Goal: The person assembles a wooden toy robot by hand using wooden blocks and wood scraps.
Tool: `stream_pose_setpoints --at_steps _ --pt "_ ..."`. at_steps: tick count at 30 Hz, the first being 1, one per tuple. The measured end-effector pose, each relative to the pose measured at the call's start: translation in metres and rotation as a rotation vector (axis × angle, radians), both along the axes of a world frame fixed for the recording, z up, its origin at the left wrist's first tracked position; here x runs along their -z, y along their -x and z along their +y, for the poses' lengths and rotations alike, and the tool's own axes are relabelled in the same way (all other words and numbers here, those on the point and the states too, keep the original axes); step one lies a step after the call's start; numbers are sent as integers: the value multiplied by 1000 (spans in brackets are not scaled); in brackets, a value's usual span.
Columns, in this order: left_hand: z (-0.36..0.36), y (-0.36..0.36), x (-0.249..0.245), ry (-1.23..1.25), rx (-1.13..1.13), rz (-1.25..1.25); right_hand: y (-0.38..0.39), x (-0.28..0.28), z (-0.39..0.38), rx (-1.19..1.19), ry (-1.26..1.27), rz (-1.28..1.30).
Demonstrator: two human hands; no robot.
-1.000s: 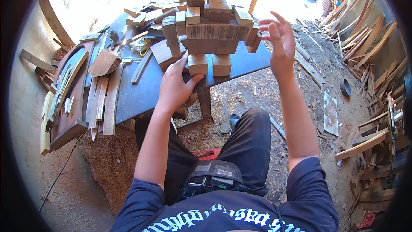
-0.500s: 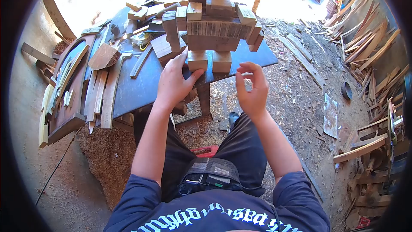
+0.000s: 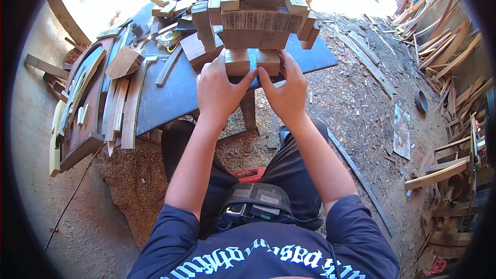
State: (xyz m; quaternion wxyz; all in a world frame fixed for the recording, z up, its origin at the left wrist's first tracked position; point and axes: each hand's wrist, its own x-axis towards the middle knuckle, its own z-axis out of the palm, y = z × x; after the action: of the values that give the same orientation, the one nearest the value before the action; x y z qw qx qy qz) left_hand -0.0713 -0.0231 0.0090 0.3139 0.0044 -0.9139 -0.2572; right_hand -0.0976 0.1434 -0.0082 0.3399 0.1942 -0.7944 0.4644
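At the near edge of the blue tabletop (image 3: 178, 95), two pale wooden blocks stand side by side with a narrow gap between them. My left hand (image 3: 219, 87) grips the left block (image 3: 237, 63), its thumb on the near face. Around the right block (image 3: 267, 63) my right hand (image 3: 285, 89) is closed, thumb at the front and fingers along the far side. The thumbs nearly meet at the gap. Just behind the blocks rises a stack of wood pieces with a wide brown block (image 3: 256, 40) low down and a striped piece (image 3: 261, 20) above it.
Wood offcuts and a yellow tape measure (image 3: 169, 40) lie on the table's left part, beside long strips (image 3: 135, 98). Shavings and planks (image 3: 364, 64) cover the floor on the right. More strips (image 3: 438, 173) lean along the right wall.
My right hand has moved left and up from free air and has taken hold of the right block. My left hand has shifted slightly right, still on the left block.
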Motion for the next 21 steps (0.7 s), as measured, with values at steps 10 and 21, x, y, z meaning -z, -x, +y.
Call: stream_pose_setpoints --at_steps 10,21 --pt "-5 2 1 -36 63 42 6 3 -3 22 28 17" --pt "-7 9 8 -46 70 70 5 3 -7 88 -23 19"
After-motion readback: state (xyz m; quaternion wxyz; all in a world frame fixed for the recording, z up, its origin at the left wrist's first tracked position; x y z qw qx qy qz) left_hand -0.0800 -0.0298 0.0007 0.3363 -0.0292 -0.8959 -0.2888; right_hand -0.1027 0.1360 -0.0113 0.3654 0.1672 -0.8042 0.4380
